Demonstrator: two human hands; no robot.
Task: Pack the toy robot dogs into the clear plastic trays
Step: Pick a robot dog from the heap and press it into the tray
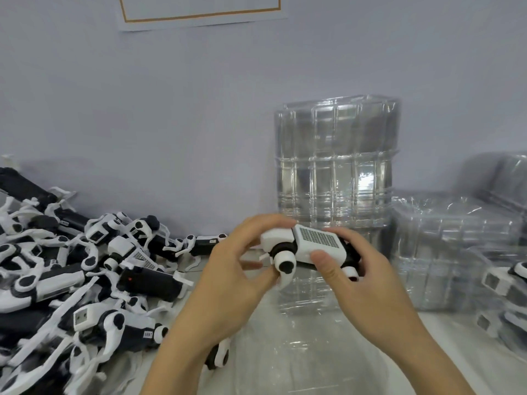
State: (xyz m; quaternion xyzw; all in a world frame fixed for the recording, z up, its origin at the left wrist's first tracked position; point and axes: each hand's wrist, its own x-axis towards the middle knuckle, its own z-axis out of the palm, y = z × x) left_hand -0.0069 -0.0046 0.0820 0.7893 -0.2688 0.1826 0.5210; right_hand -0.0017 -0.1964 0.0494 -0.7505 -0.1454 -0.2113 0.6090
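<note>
Pale lavender wall (176,104) closes off the back of the head view, with the lower edge of a gold-bordered sheet (199,12) taped up high. Below it runs a light worktop (445,329), partly covered near the front edge by a sheet of clear film (308,352).

Both hands meet over the middle of the worktop. The left hand (236,266) curls its fingers over the head end of a toy robot dog (308,248), and the right hand (368,277) pinches the body, thumb pressed on the white side below the dotted grille. The dog is held in the air, clear of any tray, its legs partly folded.

To do this step well, I would judge that the legs need tucking flat against the body so the dog drops into a moulded pocket without forcing the thin plastic; the grip should stay on the body, not on the leg joints.

A tall stack of clear plastic trays (336,166) stands against the wall just behind the hands. Lower stacks of trays (456,252) sit towards the right edge, some of them apparently already holding dogs. A heap of unpacked dogs (71,266) covers the left side of the worktop
</note>
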